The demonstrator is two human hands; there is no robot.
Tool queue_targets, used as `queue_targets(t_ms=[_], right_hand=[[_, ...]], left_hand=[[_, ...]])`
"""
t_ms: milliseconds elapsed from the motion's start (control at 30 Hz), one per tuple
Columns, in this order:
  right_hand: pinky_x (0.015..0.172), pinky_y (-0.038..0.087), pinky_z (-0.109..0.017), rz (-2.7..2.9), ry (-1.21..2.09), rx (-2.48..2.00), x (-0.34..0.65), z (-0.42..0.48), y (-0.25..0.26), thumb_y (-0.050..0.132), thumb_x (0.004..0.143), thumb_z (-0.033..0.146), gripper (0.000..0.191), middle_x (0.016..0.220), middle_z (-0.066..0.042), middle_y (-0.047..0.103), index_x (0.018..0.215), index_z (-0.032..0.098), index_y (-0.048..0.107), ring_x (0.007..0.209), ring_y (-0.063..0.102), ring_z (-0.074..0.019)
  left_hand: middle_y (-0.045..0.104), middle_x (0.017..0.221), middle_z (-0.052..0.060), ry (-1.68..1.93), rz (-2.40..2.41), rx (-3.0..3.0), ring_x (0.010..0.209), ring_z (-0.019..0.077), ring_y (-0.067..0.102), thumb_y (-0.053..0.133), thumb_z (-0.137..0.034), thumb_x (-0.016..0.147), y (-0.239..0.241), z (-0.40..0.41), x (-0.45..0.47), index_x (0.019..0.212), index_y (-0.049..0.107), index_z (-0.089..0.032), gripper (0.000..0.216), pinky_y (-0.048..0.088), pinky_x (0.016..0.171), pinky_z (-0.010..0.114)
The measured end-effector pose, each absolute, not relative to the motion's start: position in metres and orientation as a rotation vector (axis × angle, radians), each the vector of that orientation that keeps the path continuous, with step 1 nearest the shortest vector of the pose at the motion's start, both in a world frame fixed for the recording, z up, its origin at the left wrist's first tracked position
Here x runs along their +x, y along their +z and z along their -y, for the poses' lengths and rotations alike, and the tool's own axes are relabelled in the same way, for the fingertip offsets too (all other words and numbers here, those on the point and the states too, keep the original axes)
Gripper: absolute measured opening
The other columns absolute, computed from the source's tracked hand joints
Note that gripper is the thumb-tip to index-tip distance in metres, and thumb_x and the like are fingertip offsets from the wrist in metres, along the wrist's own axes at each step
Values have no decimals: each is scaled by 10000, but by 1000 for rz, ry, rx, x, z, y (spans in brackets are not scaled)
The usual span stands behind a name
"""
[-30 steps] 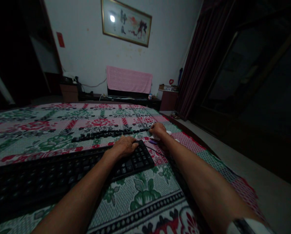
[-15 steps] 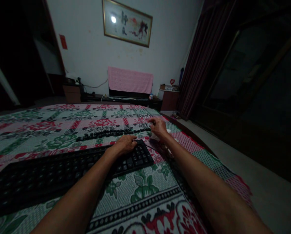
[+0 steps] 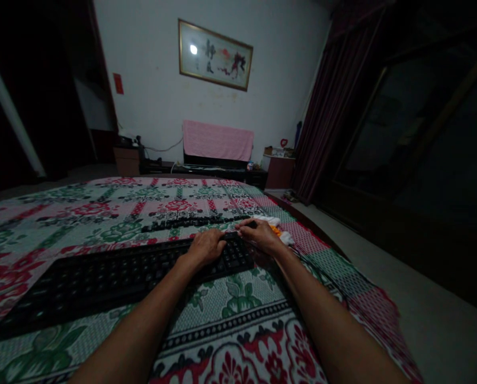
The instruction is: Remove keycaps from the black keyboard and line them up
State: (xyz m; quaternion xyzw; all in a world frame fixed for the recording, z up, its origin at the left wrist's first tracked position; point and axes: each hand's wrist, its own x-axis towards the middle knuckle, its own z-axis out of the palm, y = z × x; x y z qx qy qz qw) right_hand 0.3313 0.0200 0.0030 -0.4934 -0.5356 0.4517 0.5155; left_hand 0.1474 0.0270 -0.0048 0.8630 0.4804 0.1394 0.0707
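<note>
A long black keyboard point(image 3: 114, 277) lies across the patterned cloth in front of me. My left hand point(image 3: 207, 247) is closed over its far edge by the number pad, thumb toward the right. Just past the keyboard's far right corner, my right hand point(image 3: 257, 234) has thumb and fingers pinched together. Whatever those fingertips hold is too small and dark to make out. Behind the keyboard, small black keycaps point(image 3: 186, 221) sit in a row on the cloth. White and orange cloth point(image 3: 278, 230) lies just beyond my right hand.
The patterned cloth point(image 3: 238, 304) covers a wide surface, its edge falling away at the right. A dark cable point(image 3: 322, 272) runs beside my right forearm. Farther off stand a pink-towel-draped screen point(image 3: 218, 141), a cabinet point(image 3: 279, 173) and dark curtains point(image 3: 322, 117).
My right hand has come down and slightly left, from above the row's right end to the keyboard's corner. The left hand stays on the keyboard. The view has tilted upward a little.
</note>
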Motion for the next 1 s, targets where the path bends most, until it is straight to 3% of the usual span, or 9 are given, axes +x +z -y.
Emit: queue_targets(t_ms=[100, 233, 367, 533, 1000], right_hand=[[484, 406, -190, 1317, 1013, -1272, 336, -22, 2, 659, 600, 269, 240, 616, 21, 598, 806, 154, 617, 517, 513, -80], [505, 408, -197, 1264, 1020, -1213, 344, -27, -3, 673, 584, 284, 265, 656, 26, 595, 813, 163, 615, 534, 503, -77], [538, 407, -196, 1262, 1018, -1118, 347, -28, -4, 635, 624, 315, 201, 639, 28, 558, 718, 155, 559, 556, 493, -76], [465, 329, -175, 1409, 821, -1311, 344, -24, 2, 535, 671, 275, 137, 534, 40, 478, 615, 152, 515, 489, 429, -66], [473, 335, -185, 1564, 565, -1547, 337, -28, -5, 493, 664, 223, 106, 518, 16, 541, 639, 146, 562, 503, 488, -97]], left_hand=[[603, 1107, 76, 423, -1450, 2600, 1040, 221, 547, 375, -336, 842, -6, -26, 148, 1081, 566, -205, 333, 393, 904, 334], [606, 1099, 77, 412, -1465, 2583, 1026, 236, 554, 367, -337, 840, -5, -26, 148, 1076, 563, -203, 334, 401, 889, 357], [602, 1112, 74, 389, -1476, 2587, 1036, 232, 548, 368, -340, 840, -7, -28, 148, 1068, 564, -203, 330, 399, 892, 348], [590, 1146, 77, 408, -1458, 2591, 1068, 228, 532, 374, -347, 838, -10, -31, 149, 1092, 557, -196, 348, 384, 919, 342], [583, 1162, 81, 410, -1456, 2595, 1072, 237, 531, 377, -335, 830, -10, -31, 149, 1126, 549, -206, 366, 392, 912, 360]])
